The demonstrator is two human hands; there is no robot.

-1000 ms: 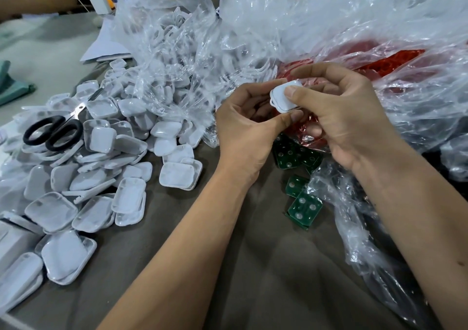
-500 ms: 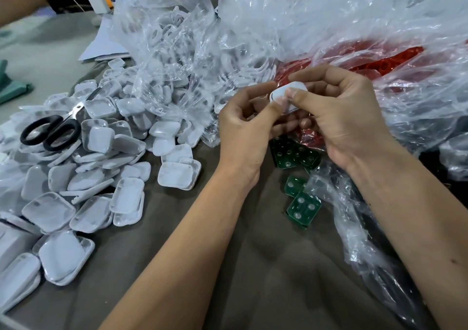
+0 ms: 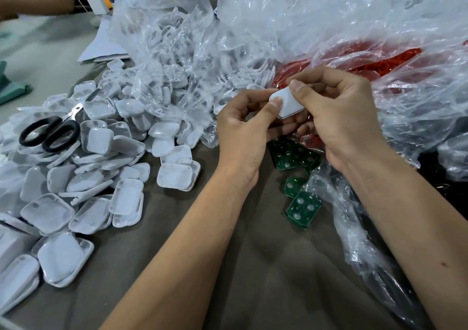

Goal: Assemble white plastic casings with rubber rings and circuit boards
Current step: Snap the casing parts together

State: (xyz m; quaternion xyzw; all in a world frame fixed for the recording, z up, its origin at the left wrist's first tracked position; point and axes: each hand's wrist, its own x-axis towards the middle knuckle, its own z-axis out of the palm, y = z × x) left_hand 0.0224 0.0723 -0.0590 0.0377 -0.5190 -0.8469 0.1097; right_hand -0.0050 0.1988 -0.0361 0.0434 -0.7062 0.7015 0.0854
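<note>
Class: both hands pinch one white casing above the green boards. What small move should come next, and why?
Probably squeeze the white casing closed: the left hand and right hand both pinch its edges with thumbs on top, and a thin seam shows along its lower edge.

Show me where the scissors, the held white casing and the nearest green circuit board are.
scissors (image 3: 48,133): head view, black handles.
white casing (image 3: 288,103): head view, top face.
green circuit board (image 3: 303,207): head view, middle.

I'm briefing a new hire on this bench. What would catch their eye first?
Both hands meet mid-frame: the left hand and right hand pinch one white casing. To the left spreads a heap of white casings with black scissors on top; behind, red rubber rings glow through a clear bag.
</note>
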